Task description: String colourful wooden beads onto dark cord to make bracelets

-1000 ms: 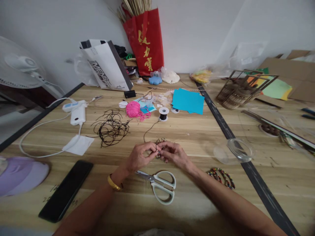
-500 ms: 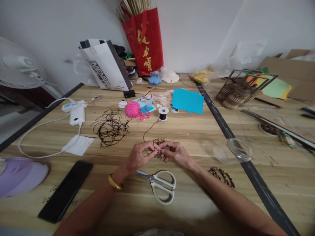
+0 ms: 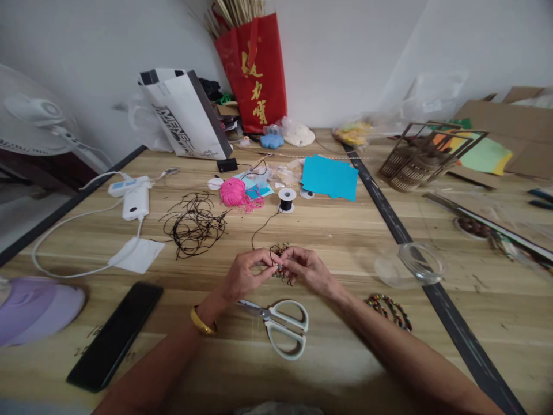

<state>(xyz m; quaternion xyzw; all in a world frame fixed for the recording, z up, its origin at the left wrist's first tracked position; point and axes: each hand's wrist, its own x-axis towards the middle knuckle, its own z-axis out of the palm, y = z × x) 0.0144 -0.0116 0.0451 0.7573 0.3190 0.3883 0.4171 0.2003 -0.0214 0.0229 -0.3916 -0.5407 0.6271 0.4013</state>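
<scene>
My left hand (image 3: 248, 275) is closed in a pinch on a thin black cord (image 3: 258, 231). The cord runs back to a white spool (image 3: 287, 195) wound with black thread and makes a small loop by my fingertips. My right hand (image 3: 309, 270) is also pinched, its fingertips meeting the left ones; what lies between them is too small to make out. Under and between both hands is a pile of small multicoloured beads (image 3: 283, 278), partly covered by the fingers. White-handled scissors (image 3: 276, 328) lie just in front of my hands, their blade tips partly beneath my left wrist.
Beaded bracelets (image 3: 391, 311) lie beside my right forearm, with a clear round container (image 3: 421, 263) beyond. Tangled black cord (image 3: 194, 225), pink yarn (image 3: 233, 192) and blue sheets (image 3: 330, 177) lie farther back. A black phone (image 3: 116, 336) rests at the left near a power strip (image 3: 135, 199).
My right fingers have shifted very slightly and curl a little more at the pinch. The cord loop by the fingertips has moved slightly; everything else stays put.
</scene>
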